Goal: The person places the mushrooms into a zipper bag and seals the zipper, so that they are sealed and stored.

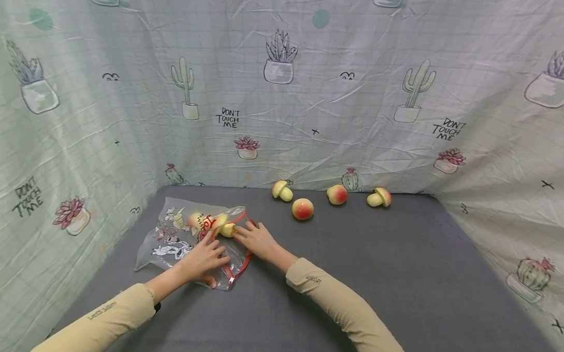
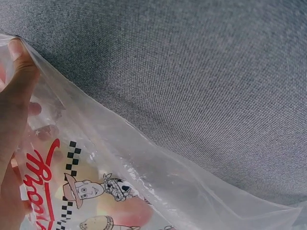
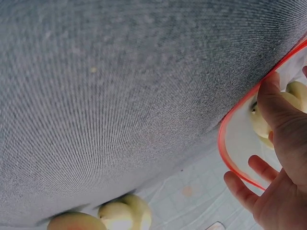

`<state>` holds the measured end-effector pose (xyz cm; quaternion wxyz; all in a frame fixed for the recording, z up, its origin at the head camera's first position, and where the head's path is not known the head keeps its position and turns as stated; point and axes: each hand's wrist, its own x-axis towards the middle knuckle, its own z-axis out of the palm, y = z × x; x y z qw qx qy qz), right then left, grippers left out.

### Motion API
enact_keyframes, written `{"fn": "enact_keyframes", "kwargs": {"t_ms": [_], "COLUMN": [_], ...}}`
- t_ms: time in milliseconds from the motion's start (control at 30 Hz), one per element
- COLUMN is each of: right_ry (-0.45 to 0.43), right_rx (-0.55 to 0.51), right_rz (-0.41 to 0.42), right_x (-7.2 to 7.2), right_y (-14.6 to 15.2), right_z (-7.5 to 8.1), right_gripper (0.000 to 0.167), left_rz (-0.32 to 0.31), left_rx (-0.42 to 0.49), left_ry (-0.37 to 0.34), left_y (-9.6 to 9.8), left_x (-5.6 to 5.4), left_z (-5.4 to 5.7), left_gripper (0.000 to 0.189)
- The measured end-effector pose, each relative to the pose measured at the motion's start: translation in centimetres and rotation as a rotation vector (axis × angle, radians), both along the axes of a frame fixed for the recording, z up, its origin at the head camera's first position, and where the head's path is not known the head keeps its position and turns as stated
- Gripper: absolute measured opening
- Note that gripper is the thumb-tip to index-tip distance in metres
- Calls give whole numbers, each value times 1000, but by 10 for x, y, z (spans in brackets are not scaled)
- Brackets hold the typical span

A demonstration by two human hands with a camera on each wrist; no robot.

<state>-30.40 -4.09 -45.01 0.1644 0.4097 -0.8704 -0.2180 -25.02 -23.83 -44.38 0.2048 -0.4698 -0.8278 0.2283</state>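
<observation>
A clear plastic zip bag [image 1: 176, 247] with cartoon prints and a red zip edge lies on the left of the table. My left hand [image 1: 206, 261] grips the bag near its mouth; its thumb [image 2: 19, 62] lies at the plastic's edge. My right hand [image 1: 257, 241] is at the bag's mouth with its fingers spread, fingertips beside a yellow toy mushroom [image 1: 227, 229] inside. In the right wrist view its thumb lies by the red zip edge [image 3: 224, 143] and it grasps nothing visible. Another reddish-yellow piece [image 1: 196, 220] shows blurred through the plastic.
Along the back of the grey table [image 1: 353, 282] lie several toy mushrooms: one at left [image 1: 282, 191], a red-capped one [image 1: 337, 194], one at right [image 1: 379, 197]. A round red-yellow piece [image 1: 302, 209] lies in front of them. A printed curtain [image 1: 312, 104] encloses the back and sides.
</observation>
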Motion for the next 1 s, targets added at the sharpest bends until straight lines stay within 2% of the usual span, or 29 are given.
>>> {"fn": "enact_keyframes", "kwargs": {"t_ms": [500, 1000], "right_ry": [30, 21], "right_rx": [163, 205], "right_rz": [-40, -56], "right_x": [-5, -8], "right_y": [-7, -10], "right_z": [3, 7], "right_gripper": [74, 75], "left_rz": [75, 84], "left_rx": [-19, -31], "left_ry": [-46, -66], "left_y": [1, 1], "left_x": [5, 7], "left_z": [6, 6], "left_gripper": [66, 73]}}
